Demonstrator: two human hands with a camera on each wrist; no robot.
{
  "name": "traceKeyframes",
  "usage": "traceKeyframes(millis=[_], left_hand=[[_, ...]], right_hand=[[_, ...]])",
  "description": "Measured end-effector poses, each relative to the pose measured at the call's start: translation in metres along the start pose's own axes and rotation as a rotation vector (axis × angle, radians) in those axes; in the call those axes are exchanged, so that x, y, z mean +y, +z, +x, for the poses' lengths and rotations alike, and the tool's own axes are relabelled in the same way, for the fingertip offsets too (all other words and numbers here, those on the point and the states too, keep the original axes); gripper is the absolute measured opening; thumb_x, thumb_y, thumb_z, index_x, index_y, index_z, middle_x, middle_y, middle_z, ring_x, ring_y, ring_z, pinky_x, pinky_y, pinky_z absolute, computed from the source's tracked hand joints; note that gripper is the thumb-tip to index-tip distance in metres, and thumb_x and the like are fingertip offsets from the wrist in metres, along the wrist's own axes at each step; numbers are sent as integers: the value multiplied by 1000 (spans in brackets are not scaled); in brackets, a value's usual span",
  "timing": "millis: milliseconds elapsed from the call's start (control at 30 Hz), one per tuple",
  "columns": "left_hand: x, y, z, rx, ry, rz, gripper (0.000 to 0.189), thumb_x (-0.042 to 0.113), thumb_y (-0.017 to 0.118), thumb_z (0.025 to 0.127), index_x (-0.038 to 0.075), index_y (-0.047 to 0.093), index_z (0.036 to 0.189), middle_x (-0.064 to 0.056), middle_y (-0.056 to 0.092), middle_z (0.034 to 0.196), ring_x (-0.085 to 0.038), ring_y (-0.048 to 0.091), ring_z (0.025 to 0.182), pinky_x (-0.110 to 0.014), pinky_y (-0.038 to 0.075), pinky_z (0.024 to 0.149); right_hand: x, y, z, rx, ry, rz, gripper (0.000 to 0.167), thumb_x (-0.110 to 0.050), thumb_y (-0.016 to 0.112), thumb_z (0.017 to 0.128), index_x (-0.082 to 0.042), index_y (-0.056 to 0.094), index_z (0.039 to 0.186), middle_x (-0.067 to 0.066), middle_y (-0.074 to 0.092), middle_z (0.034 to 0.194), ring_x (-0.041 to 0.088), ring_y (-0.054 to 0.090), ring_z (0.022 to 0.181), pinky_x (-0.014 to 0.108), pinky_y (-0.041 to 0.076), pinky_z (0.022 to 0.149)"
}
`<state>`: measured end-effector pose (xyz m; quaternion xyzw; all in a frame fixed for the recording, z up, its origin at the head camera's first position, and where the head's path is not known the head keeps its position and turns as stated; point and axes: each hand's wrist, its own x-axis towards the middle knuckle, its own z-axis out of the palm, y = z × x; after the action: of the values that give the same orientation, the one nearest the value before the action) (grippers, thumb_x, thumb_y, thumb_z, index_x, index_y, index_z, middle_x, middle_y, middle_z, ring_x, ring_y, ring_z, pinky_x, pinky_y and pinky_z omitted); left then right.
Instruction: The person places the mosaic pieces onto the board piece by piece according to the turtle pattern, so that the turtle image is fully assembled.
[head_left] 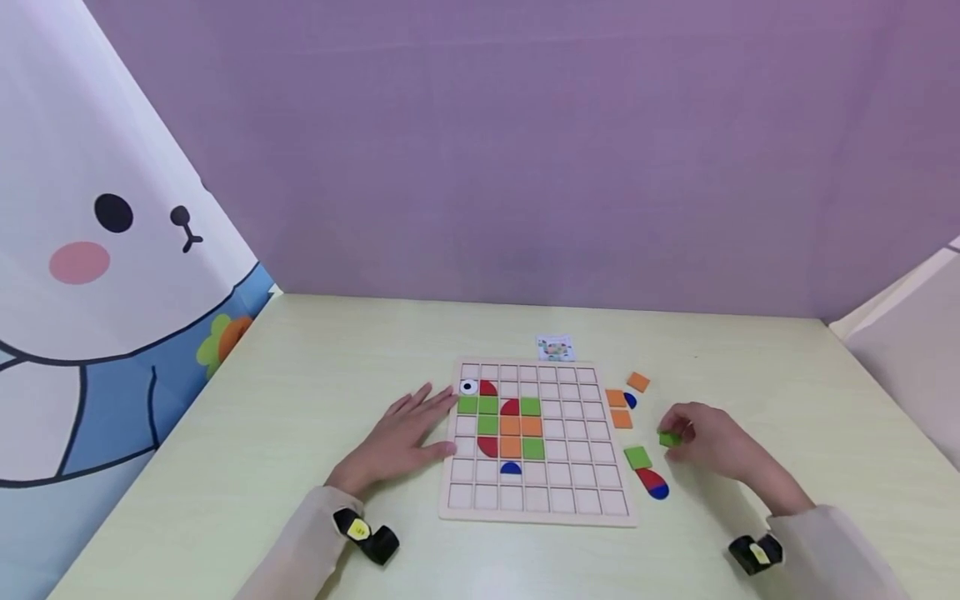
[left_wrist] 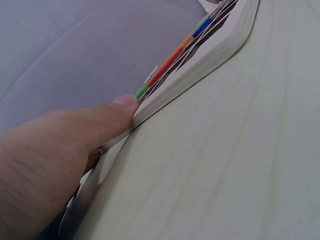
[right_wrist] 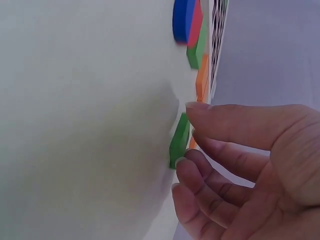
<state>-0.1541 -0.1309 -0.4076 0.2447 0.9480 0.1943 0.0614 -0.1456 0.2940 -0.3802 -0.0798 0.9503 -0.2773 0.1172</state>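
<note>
A green square tile with a thick edge (right_wrist: 179, 142) sits at the fingertips of the right hand (head_left: 705, 437), whose grip curls round it, thumb at one edge, fingers at the opposite one; I cannot tell whether it is lifted off the pale, wood-grained desk (head_left: 750, 358). Just left of that grip and nearer the person lie a second green square tile (head_left: 638, 457), a red curved piece (head_left: 649, 477) and a blue half-round piece (head_left: 660, 492) in a row. Forward and left of the grip are three orange square tiles (head_left: 621, 419) and a small blue curved piece (head_left: 630, 401). Farther left stands the pale, flat grid board (head_left: 540, 522), partly filled with green, orange, red and blue pieces and a white eye tile (head_left: 468, 387). The left hand (head_left: 405, 442) rests at its left edge, fingers extended, thumb touching it, its grip relaxed and holding nothing. Forward of both hands are a small printed card (head_left: 556, 347), at the board's far edge, and a plain purple backdrop (head_left: 525, 167).
</note>
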Motion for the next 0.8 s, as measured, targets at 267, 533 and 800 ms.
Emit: traceKeyframes(millis=[267, 533, 800], left_hand=[[1, -1, -1, 0, 10, -3, 72, 54, 50, 93, 19, 27, 151, 1, 23, 158, -29, 9, 149, -52, 10, 119], [0, -1, -1, -4, 9, 0, 72, 55, 49, 93, 19, 26, 152, 1, 23, 158, -29, 8, 149, -51, 9, 119], [0, 0, -1, -4, 6, -13, 72, 55, 49, 92, 20, 27, 151, 1, 23, 158, -29, 8, 149, -51, 9, 119]], right_hand=[[-11, 11, -13, -43, 9, 22, 26, -9, 80, 73, -7, 64, 92, 2, 58, 86, 18, 49, 80, 27, 45, 68], [-18, 20, -23, -48, -48, 35, 20, -10, 79, 75, -9, 64, 89, -1, 57, 82, 15, 49, 77, 20, 43, 63], [-24, 26, -29, -5, -73, 15, 25, -15, 82, 71, -8, 63, 85, -1, 54, 77, 13, 46, 71, 20, 39, 58]])
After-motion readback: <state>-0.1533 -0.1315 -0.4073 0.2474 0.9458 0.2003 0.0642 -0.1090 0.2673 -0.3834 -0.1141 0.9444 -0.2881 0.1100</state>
